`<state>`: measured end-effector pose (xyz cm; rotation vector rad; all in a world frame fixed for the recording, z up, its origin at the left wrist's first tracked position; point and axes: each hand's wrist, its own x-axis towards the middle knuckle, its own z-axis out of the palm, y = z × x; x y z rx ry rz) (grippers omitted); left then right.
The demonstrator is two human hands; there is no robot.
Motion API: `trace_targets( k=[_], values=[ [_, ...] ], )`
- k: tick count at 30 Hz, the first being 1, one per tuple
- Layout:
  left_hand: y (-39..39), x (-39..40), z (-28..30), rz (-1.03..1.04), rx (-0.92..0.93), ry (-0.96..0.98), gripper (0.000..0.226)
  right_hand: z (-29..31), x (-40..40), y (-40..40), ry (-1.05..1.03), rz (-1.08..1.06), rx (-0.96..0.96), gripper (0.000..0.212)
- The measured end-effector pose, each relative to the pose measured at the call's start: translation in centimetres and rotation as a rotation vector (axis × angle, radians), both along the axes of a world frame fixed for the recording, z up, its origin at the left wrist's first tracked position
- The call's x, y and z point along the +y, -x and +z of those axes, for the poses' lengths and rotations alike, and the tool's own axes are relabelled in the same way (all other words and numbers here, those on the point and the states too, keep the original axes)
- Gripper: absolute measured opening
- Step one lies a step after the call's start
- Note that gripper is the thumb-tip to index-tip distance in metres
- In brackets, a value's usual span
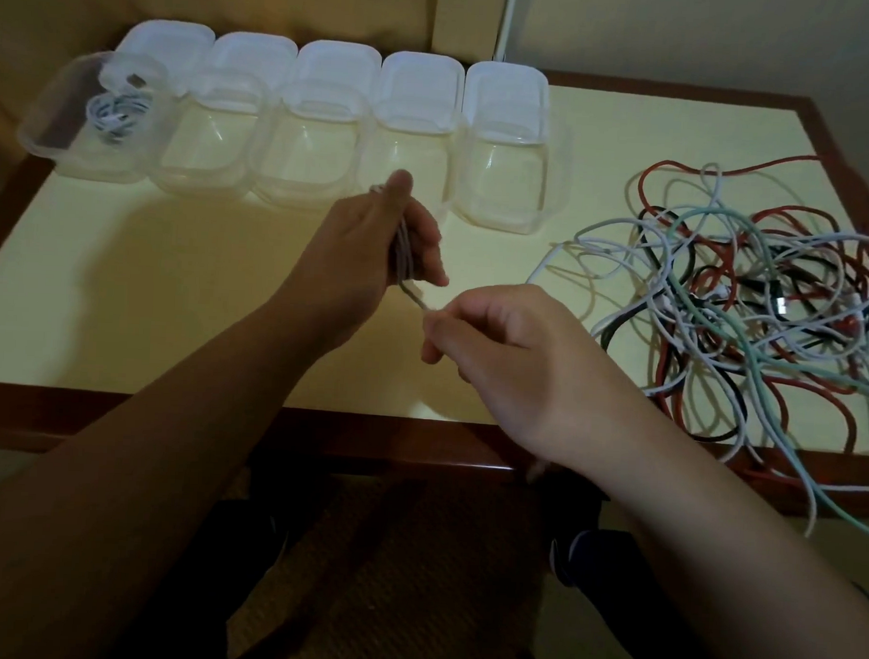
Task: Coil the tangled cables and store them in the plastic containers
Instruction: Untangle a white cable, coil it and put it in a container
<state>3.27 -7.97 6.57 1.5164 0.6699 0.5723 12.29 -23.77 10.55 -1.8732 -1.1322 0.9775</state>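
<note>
Cables [752,303] tangled on cream table [175,288], perhaps wood-edged, beige wall [684,36]

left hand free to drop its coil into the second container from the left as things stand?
Probably yes. The left hand grips the coiled cable just in front of the open container, with bare table between. One catch: the right hand pinches the cable's loose end, so that must finish first.

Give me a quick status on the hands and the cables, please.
Left hand holds a white coil; right hand pinches its loose end. One coiled cable stored in leftmost container. Tangled pile waiting at right.
</note>
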Motion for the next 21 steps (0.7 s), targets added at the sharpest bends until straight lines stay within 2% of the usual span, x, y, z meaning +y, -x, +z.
trace_targets(
  k=[1, 3, 7, 12, 16, 18, 21],
  values=[
    [0.1, -0.1, -0.1, -0.054, 0.066, -0.107, 0.056, 0.2, 0.0, -0.1, -0.04, -0.017, 0.027, 0.03],
    [0.1, -0.6, -0.3, -0.173, 0.144, -0.203, 0.057, 0.3, -0.1, -0.5, -0.132, -0.049, -0.017, 0.028],
    [-0.1, -0.8, -0.1, -0.335, 0.154, -0.139, 0.065, -0.3, -0.1, -2.0, -0.282, -0.138, -0.195, 0.028],
    [-0.8, -1.5, 0.3, -0.637, 0.058, 0.267, 0.062, -1.5, 0.2, -3.3, -0.377, -0.23, -0.21, 0.022],
    [-0.7, -1.6, 0.8, -0.845, -0.119, 0.693, 0.051, -2.1, 1.0, -4.0, -0.326, -0.25, -0.014, 0.014],
    [-0.4, -1.2, 0.6, -0.902, -0.246, 0.907, 0.05, -2.6, 1.4, -3.9, -0.27, -0.184, 0.004, 0.024],
    [0.1, -0.8, 0.3, -0.943, -0.351, 1.143, 0.052, -3.3, 1.4, -2.6, -0.277, -0.066, -0.102, 0.048]
  ],
)
